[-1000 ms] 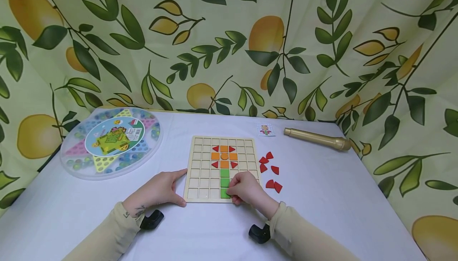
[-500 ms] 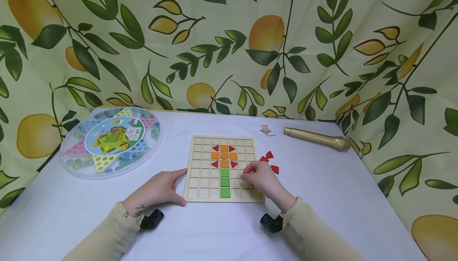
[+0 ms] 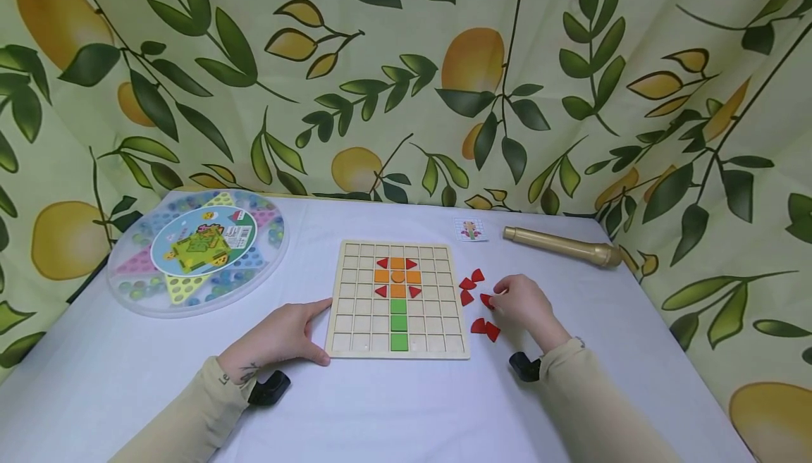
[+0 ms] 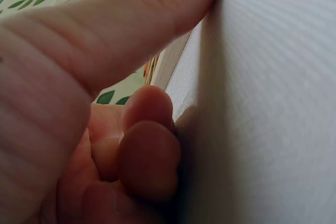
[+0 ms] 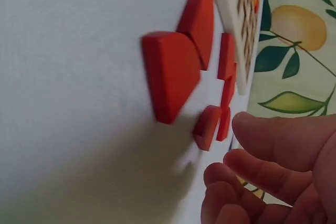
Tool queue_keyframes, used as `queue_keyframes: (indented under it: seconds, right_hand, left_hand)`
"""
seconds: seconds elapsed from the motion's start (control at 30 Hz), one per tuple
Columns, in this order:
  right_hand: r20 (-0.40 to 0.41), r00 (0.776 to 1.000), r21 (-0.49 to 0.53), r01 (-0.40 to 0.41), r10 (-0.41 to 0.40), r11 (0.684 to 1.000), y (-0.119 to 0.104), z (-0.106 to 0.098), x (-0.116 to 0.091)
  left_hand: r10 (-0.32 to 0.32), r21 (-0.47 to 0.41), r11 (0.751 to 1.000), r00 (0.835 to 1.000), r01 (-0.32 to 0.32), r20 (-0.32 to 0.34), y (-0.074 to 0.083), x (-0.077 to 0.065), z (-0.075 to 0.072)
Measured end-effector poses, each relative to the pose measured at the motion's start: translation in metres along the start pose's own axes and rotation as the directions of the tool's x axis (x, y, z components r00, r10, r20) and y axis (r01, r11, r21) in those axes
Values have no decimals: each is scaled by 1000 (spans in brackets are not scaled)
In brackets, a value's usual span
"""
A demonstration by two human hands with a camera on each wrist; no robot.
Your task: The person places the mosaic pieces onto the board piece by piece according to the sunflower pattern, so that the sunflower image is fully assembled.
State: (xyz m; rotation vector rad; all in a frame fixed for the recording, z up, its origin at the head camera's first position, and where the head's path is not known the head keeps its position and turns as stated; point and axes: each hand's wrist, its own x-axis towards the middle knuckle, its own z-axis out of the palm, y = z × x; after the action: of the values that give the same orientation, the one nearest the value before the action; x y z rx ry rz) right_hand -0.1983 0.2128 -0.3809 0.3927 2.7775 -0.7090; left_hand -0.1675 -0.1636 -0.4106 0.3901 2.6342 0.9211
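My right grip, thumb and fingers parted, sits just beside a red piece, right of centre in the head view; best to pinch its sides squarely, while my left grip, fingers spread, rests against the left edge of the board

small dark letters, perhaps "le", mark the left cuff; the round case's barcode label is too small to read.
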Motion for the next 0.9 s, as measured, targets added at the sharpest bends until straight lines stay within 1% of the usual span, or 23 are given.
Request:
queue_keyframes:
  seconds: [0.1,0.3,0.4,0.47,0.57,0.67,0.77,0.87,0.9]
  right_hand:
    - [13,1000,-39,2,-2,999,2,5,2]
    - [13,1000,-119,22,-21,993,0,11,2]
    - [5,999,-130,37,-37,991,0,12,2]
    - [-10,999,-119,45,-47,992,0,13,2]
    - [-16,999,-50,42,-43,998,0,14,2]
    - [-4,999,70,40,-39,997,-2,14,2]
    - [26,998,213,54,-61,976,-8,14,1]
    - [44,991,318,105,-125,942,-19,16,-2]
    - [47,988,338,123,-147,933,-24,18,-3]
  left_hand:
    - [1,2,1000,1000,-1,-2,0,1,0]
    - [-4,-4,1000,1000,4,-6,-1,1,1]
    - [-1,-4,1000,1000,1,-6,-1,1,1]
    - [-1,-2,1000,1000,1,-6,-1,1,1]
    - [-4,-2,1000,1000,4,-6,-1,1,1]
    - [-6,-5,1000,1000,6,-4,0,0,1]
    - [-6,-8,1000,1000,6,-5,1,-1,0]
    - [-8,-12,1000,1000,8,-8,2,-1,0]
    - [-10,-14,1000,1000,10,-9,2,-1,0]
